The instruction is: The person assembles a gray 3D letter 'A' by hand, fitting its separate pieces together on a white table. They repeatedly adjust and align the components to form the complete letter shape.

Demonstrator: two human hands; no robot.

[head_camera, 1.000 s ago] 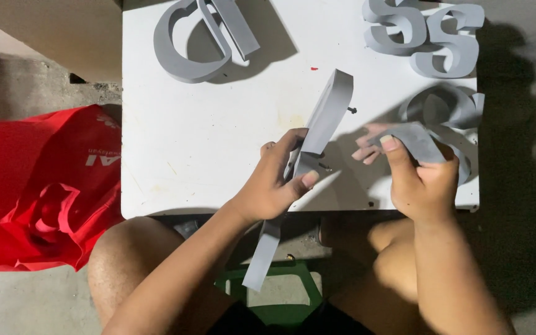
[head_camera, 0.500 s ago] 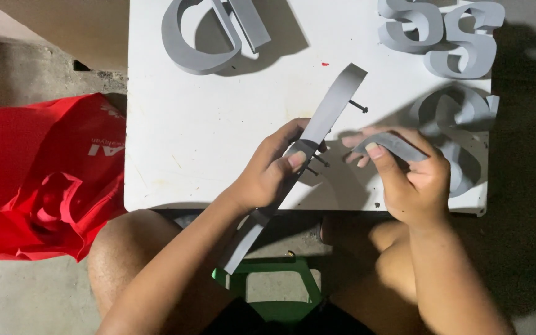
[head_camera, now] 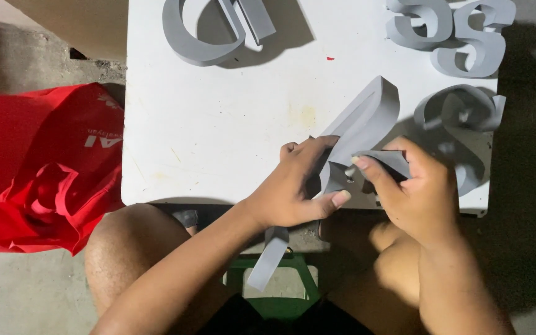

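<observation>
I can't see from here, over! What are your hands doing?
Left hand shut on long grey bent strip. Right hand pinching a short grey piece against it. Grey moulded shapes lie close beside on white table.

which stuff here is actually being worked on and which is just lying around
In hand: grey strip, held by the left hand; small grey piece, held by the right hand.

Lying about: grey letter shapes, red bag, white table.

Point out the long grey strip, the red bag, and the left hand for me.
long grey strip (head_camera: 367,121), head view, on its broad flat face above the hands.
red bag (head_camera: 29,167), head view, middle of the fabric.
left hand (head_camera: 296,186), head view, back of the hand.
</observation>
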